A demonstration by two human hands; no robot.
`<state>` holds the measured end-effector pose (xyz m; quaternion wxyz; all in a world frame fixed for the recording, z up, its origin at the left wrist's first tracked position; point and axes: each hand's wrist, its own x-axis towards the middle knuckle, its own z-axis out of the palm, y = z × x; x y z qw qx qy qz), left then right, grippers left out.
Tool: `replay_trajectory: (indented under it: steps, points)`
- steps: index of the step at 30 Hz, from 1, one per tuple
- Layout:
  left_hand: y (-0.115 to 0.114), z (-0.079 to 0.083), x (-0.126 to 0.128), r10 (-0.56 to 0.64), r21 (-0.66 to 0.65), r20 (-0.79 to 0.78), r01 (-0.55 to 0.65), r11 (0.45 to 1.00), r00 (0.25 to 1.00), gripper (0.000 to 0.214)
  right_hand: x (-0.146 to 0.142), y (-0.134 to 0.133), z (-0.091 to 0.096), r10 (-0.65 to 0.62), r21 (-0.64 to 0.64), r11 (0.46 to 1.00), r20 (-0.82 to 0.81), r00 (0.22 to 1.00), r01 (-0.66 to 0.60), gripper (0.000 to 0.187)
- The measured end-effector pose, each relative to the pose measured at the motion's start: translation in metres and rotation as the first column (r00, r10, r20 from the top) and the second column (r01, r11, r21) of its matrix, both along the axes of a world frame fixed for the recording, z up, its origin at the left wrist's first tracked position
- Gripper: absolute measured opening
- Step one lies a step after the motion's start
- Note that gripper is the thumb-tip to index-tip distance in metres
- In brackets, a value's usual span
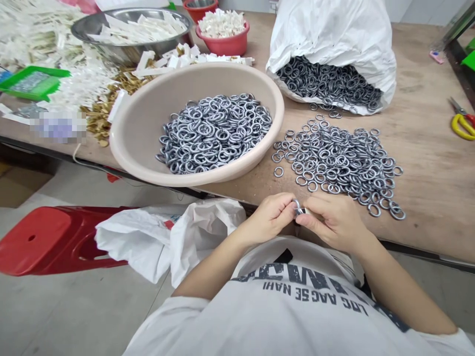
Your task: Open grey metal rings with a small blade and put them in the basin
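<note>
Between my hands, just over the table's front edge, is a grey metal ring (296,204). My left hand (272,212) pinches it between thumb and fingers. My right hand (333,217) is closed at the ring's other side, with a small dark piece showing at its fingertips; what that piece is I cannot make out. A loose pile of grey rings (341,158) lies on the table just beyond my right hand. Farther left stands a wide beige basin (137,143), with many grey rings (218,131) heaped inside.
A white sack (334,29) lies open at the back, spilling rings. Yellow-handled scissors (462,123) are at the right. White strips fill a metal bowl (83,29); a red bowl (226,45) holds white pieces. A red stool (33,237) and white bags (200,232) are below left.
</note>
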<state>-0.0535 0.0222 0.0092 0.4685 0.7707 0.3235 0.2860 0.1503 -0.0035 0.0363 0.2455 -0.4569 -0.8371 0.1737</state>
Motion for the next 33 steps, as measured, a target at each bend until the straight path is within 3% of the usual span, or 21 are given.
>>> replay_trajectory:
  steps: [4, 6, 9, 12, 15, 18, 21, 23, 25, 26, 27, 29, 31, 33]
  points:
    - [-0.008, 0.002, -0.003, -0.188, -0.025, -0.017, 0.187, 0.982, 0.982, 0.032, 0.000, 0.028, -0.014, -0.157, -0.065, 0.984, 0.090, 0.984, 0.163, 0.047]
    - [-0.011, 0.000, -0.005, -0.166, -0.117, 0.063, 0.173, 0.978, 0.984, 0.033, -0.008, 0.046, -0.020, -0.203, -0.048, 0.976, 0.165, 0.965, 0.213, 0.041]
    - [-0.011, -0.008, -0.011, 0.062, -0.373, 0.200, 0.017, 0.928, 0.978, 0.030, -0.030, 0.067, -0.023, -0.187, 0.026, 0.982, 0.283, 0.941, 0.187, 0.032]
    - [-0.006, -0.017, -0.018, 0.335, -0.587, 0.272, -0.120, 0.800, 0.902, 0.021, -0.050, 0.079, -0.023, -0.151, 0.040, 0.988, 0.436, 0.887, 0.148, 0.029]
    - [0.001, -0.021, -0.023, 0.547, -0.702, 0.295, -0.210, 0.680, 0.783, 0.012, -0.057, 0.082, -0.024, -0.180, 0.032, 0.981, 0.501, 0.846, 0.190, 0.025]
    - [0.007, -0.021, -0.021, 0.611, -0.735, 0.298, -0.232, 0.637, 0.733, 0.015, -0.050, 0.077, -0.022, -0.210, -0.009, 0.974, 0.339, 0.917, 0.226, 0.019]
    - [0.008, -0.016, -0.013, 0.632, -0.559, 0.250, -0.424, 0.713, 0.734, 0.021, -0.037, 0.063, -0.017, -0.133, -0.283, 0.954, -0.112, 0.985, 0.097, 0.020]
    - [0.008, -0.013, -0.006, 0.613, -0.322, 0.206, -0.539, 0.779, 0.763, 0.025, -0.030, 0.051, -0.016, -0.133, -0.506, 0.855, -0.425, 0.895, -0.113, 0.029]
    - [0.006, -0.011, 0.003, 0.540, -0.143, 0.174, -0.522, 0.841, 0.823, 0.028, -0.028, 0.040, -0.017, -0.228, -0.618, 0.744, -0.593, 0.772, -0.254, 0.035]
    - [0.005, -0.011, 0.007, 0.502, -0.110, 0.167, -0.490, 0.865, 0.849, 0.031, -0.028, 0.035, -0.018, -0.280, -0.633, 0.727, -0.629, 0.726, -0.268, 0.037]
    - [0.003, -0.011, 0.011, 0.473, -0.117, 0.173, -0.458, 0.881, 0.864, 0.035, -0.029, 0.030, -0.019, -0.320, -0.630, 0.737, -0.646, 0.693, -0.246, 0.036]
    - [0.000, -0.012, 0.019, 0.464, -0.234, 0.222, -0.415, 0.879, 0.857, 0.042, -0.031, 0.023, -0.019, -0.343, -0.568, 0.811, -0.659, 0.670, -0.143, 0.028]
    - [-0.003, -0.014, 0.026, 0.498, -0.411, 0.291, -0.363, 0.836, 0.817, 0.044, -0.033, 0.018, -0.019, -0.298, -0.429, 0.903, -0.648, 0.701, -0.013, 0.023]
    - [-0.007, -0.015, 0.031, 0.526, -0.529, 0.338, -0.305, 0.792, 0.780, 0.045, -0.034, 0.017, -0.018, -0.238, -0.274, 0.958, -0.609, 0.756, 0.081, 0.023]
